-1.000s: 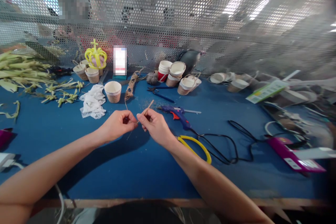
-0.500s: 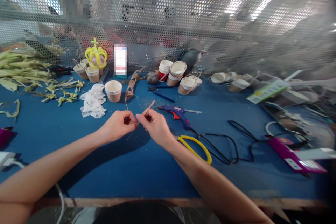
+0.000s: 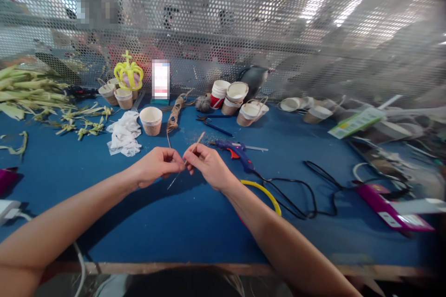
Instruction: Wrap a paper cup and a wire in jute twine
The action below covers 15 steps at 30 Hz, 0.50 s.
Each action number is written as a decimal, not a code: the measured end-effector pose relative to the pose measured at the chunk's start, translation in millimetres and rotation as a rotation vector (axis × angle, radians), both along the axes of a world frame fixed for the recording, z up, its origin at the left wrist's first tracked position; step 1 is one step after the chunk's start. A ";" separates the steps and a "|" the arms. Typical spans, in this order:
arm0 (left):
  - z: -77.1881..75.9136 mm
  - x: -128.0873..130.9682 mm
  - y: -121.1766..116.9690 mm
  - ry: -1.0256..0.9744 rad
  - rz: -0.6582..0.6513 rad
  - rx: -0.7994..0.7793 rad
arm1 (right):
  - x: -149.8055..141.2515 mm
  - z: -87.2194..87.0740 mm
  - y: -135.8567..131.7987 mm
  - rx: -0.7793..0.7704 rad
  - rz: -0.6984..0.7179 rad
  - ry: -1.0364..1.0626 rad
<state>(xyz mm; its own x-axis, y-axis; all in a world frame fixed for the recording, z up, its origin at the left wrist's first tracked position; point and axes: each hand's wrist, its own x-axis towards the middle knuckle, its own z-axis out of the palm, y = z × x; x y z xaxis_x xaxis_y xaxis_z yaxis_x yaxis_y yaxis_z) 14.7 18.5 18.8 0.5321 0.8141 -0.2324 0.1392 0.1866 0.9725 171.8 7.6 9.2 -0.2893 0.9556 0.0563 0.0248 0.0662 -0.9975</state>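
Note:
My left hand [image 3: 162, 164] is closed in a pinch, fingertips on a strand of twine that runs down from the twine bundle [image 3: 175, 113]. Fingertip to fingertip with it, my right hand [image 3: 205, 162] pinches a thin wire [image 3: 173, 181]. The wire's tan upper end, which looks wrapped in twine, sticks up past the right fingers, and its bare lower end slants down below the left. Fingers hide the spot where strand and wire meet. Just right of my right hand lies a blue glue gun [image 3: 239, 152] with a red trigger.
Behind the hands stand a paper cup [image 3: 151, 123], crumpled white plastic [image 3: 124, 132], pliers [image 3: 216, 125] and more cups [image 3: 245, 116]. Corn husks [image 3: 31, 88] lie far left. A yellow-handled tool [image 3: 265, 192] is partly under my right forearm. A black cord [image 3: 310, 195] loops right.
Both hands have shifted slightly, and the left fingers have rolled over the wire. More of the wire's lower end shows beneath them. Other things on the table have stayed put.

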 end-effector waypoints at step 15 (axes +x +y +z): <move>2.8 -0.2 -1.0 0.091 0.009 0.072 | 1.2 -2.3 1.9 0.113 -0.042 -0.191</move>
<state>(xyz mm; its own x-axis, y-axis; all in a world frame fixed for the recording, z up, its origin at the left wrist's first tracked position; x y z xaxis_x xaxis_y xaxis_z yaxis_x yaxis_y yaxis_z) 14.5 17.4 21.6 0.5039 0.8353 -0.2198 0.2262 0.1180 0.9669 173.0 9.5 6.9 -0.2648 0.9579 0.1114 0.2178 0.1719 -0.9607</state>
